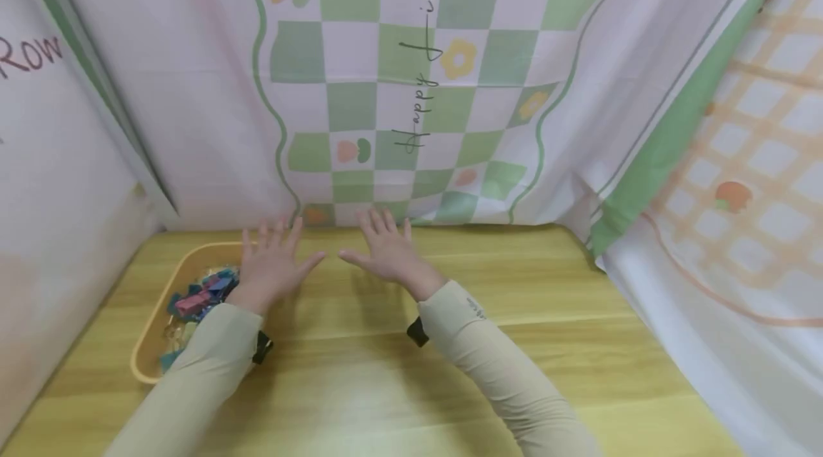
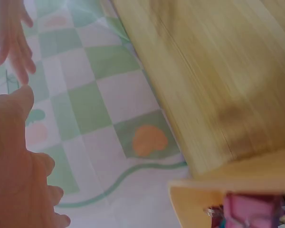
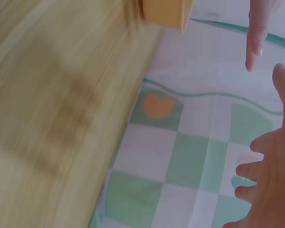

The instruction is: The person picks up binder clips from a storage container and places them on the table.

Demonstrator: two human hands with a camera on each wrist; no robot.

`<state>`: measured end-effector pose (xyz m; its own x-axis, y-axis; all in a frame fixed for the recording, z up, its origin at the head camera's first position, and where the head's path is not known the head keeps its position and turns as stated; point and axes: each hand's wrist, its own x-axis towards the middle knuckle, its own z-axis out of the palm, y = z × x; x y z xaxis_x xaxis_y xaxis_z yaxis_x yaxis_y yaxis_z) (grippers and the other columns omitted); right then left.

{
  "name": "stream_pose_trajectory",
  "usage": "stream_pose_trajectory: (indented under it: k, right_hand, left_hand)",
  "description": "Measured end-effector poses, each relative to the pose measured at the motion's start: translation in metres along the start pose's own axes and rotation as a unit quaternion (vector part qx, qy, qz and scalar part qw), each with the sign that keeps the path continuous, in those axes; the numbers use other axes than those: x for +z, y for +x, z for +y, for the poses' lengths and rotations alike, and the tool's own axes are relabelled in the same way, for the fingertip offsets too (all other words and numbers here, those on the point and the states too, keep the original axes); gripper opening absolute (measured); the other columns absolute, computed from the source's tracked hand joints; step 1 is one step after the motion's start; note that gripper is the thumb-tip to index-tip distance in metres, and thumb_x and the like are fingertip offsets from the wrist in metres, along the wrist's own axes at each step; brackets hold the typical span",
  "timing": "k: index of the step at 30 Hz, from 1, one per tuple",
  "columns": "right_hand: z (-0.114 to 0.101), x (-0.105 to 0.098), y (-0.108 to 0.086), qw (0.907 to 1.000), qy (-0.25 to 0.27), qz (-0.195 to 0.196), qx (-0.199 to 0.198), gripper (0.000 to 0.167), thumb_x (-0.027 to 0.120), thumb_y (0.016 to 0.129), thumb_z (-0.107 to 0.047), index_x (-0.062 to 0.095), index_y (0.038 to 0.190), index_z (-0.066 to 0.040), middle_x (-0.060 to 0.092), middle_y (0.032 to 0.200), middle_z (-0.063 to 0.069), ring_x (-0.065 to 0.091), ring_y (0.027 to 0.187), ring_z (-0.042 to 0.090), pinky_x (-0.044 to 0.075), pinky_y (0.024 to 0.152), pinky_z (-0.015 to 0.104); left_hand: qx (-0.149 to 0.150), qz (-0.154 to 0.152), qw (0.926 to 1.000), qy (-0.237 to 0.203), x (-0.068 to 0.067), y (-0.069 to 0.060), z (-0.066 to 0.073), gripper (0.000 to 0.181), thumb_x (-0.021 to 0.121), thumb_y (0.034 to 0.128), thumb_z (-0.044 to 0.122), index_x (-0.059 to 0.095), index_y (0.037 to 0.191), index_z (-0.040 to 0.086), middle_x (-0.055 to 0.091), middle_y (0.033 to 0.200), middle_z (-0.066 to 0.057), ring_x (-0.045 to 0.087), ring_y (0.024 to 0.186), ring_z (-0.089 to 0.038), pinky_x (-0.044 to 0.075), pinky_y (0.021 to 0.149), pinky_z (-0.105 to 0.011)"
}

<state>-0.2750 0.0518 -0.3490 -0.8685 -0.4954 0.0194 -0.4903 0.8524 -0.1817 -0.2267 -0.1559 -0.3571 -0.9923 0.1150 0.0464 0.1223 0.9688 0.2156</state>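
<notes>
My left hand [image 1: 270, 273] hovers with fingers spread over the right side of a yellow tray [image 1: 153, 320], holding nothing. Fingers also spread, my right hand [image 1: 393, 257] is above the wooden table near its far edge, with nothing in it. The two thumbs point toward each other with a small gap between them in the head view. Inside the tray lie several pink, blue and teal clips with metal wire handles, which look like binder clips [image 1: 196, 300]; my left forearm hides part of them. One pink clip [image 2: 251, 209] shows close up in the left wrist view.
The wooden table [image 1: 514, 343] runs back to a hanging cloth [image 1: 411, 86] with green and white checks and lettering. Another cloth [image 1: 726, 178] hangs along the right side, and a pale printed one [image 1: 58, 157] stands at the left. Dark wrist bands [image 1: 418, 332] sit under the sleeves.
</notes>
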Motion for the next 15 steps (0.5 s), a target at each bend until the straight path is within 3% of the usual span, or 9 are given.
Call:
stream_pose_trajectory:
  k: [9,15]
  right_hand:
    - [-0.024,0.014,0.004,0.9993,-0.009,-0.007,-0.036,0.085,0.028,0.087,-0.069,0.006,0.149,-0.016,0.001,0.153,0.01,-0.001,0.137,0.031,0.0,0.105,0.059]
    - [-0.043,0.022,0.006,0.9986,0.008,-0.009,-0.051,0.083,0.032,0.087,-0.067,0.006,0.149,-0.019,0.003,0.153,0.008,-0.002,0.138,0.028,-0.001,0.105,0.059]
  left_hand:
    - [-0.004,0.035,0.9993,-0.01,-0.001,-0.014,-0.026,0.087,0.023,0.0875,0.069,0.011,0.148,0.008,0.002,0.15,-0.024,-0.011,0.133,-0.043,-0.022,0.099,-0.054]
    - [0.001,0.041,0.9989,-0.023,-0.003,-0.027,-0.045,0.085,0.029,0.0894,0.065,0.007,0.148,0.007,-0.003,0.15,-0.022,-0.015,0.133,-0.041,-0.018,0.099,-0.059]
